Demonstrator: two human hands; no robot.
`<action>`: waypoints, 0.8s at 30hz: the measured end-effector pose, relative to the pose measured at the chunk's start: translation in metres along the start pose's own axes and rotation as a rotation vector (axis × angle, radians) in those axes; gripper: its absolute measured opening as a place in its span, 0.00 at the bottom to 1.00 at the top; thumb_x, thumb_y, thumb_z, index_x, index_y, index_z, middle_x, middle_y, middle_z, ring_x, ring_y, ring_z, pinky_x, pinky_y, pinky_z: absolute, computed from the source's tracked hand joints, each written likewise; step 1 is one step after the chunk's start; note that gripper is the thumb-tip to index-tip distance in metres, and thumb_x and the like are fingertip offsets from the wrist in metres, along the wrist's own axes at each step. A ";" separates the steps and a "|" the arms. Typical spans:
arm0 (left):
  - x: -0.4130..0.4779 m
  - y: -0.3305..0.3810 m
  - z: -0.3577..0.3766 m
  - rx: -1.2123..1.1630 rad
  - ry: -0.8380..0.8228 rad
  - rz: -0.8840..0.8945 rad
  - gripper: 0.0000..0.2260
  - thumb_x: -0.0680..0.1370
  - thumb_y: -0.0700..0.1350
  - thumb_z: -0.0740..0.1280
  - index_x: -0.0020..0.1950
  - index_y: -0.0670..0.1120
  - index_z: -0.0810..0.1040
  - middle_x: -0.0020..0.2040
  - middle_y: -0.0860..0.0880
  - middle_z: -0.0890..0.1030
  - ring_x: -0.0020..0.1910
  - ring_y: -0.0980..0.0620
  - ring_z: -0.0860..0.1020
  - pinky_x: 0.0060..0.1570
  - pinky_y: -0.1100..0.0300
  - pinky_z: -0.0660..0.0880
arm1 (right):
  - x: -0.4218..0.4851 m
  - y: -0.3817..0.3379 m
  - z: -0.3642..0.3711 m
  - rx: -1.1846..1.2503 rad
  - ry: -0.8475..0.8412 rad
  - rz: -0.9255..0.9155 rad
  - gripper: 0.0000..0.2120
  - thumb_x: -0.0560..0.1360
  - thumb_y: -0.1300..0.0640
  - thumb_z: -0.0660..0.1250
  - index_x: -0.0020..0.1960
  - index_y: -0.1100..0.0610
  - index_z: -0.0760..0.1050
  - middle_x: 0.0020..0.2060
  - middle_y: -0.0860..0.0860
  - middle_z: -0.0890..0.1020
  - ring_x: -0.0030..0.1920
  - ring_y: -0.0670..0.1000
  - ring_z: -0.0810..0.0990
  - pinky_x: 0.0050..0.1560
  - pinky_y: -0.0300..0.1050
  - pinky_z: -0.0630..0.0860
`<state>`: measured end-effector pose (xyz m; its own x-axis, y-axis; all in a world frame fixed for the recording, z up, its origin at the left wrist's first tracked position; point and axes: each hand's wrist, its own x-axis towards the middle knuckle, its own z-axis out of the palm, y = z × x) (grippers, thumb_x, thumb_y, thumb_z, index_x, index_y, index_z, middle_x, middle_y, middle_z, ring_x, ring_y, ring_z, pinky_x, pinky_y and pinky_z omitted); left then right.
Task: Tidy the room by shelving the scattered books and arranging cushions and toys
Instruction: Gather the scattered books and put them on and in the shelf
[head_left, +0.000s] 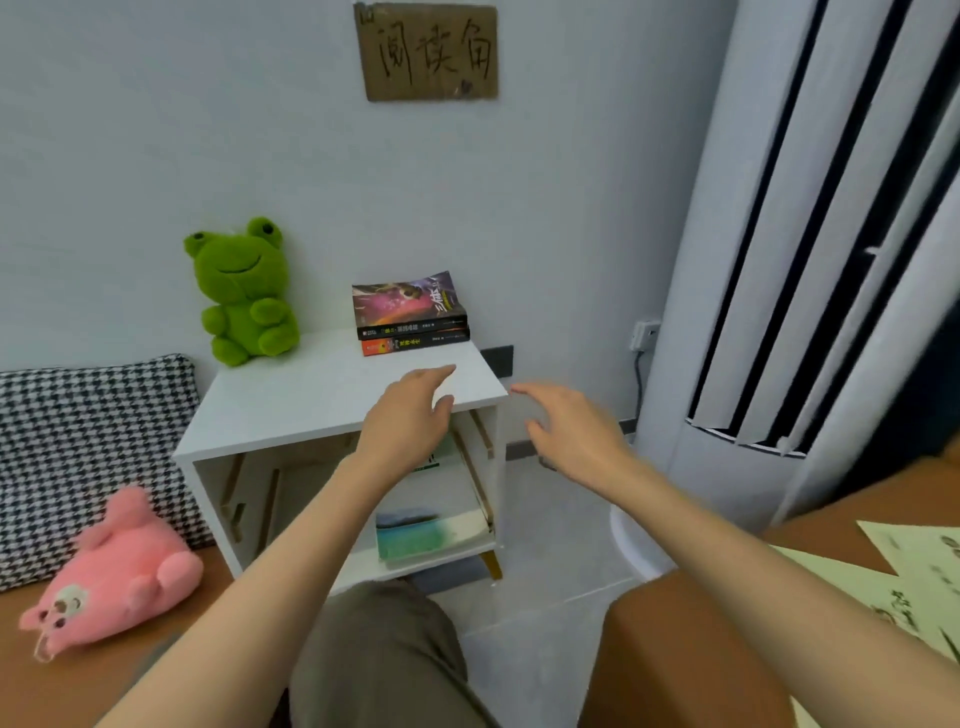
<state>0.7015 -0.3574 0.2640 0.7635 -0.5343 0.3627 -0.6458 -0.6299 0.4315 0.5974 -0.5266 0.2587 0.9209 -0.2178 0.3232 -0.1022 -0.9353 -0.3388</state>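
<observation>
Partly done: two books stacked atop white cabinet at 12 o'clock, lower books shelved inside; pink plush toppled at 8 o'clock, outstanding; left hand, right hand spread, empty.

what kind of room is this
Probably a home reading corner: stacked books on a white cabinet, a green frog plush beside them, and a houndstooth cushion nearby.
</observation>
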 end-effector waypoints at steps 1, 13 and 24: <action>0.000 0.013 -0.005 -0.009 0.012 0.025 0.20 0.82 0.48 0.59 0.74 0.53 0.64 0.72 0.50 0.68 0.70 0.49 0.66 0.67 0.53 0.65 | -0.007 0.002 -0.013 -0.020 0.021 0.021 0.23 0.80 0.58 0.58 0.74 0.47 0.63 0.70 0.47 0.70 0.65 0.50 0.72 0.57 0.46 0.73; 0.003 0.148 0.015 -0.212 -0.085 0.326 0.20 0.82 0.46 0.59 0.74 0.50 0.65 0.69 0.46 0.71 0.67 0.47 0.70 0.65 0.55 0.65 | -0.101 0.067 -0.108 -0.148 0.181 0.317 0.21 0.80 0.56 0.58 0.72 0.47 0.65 0.68 0.48 0.73 0.61 0.50 0.75 0.49 0.43 0.74; -0.040 0.255 0.114 -0.457 -0.325 0.541 0.19 0.81 0.45 0.59 0.74 0.49 0.66 0.72 0.49 0.69 0.70 0.51 0.67 0.64 0.60 0.63 | -0.220 0.125 -0.148 -0.247 0.249 0.666 0.20 0.78 0.57 0.60 0.70 0.46 0.69 0.64 0.47 0.76 0.60 0.53 0.76 0.47 0.48 0.74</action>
<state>0.5059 -0.5608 0.2651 0.2583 -0.8840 0.3897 -0.8092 0.0224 0.5871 0.3262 -0.6368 0.2758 0.5252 -0.7886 0.3197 -0.7165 -0.6125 -0.3339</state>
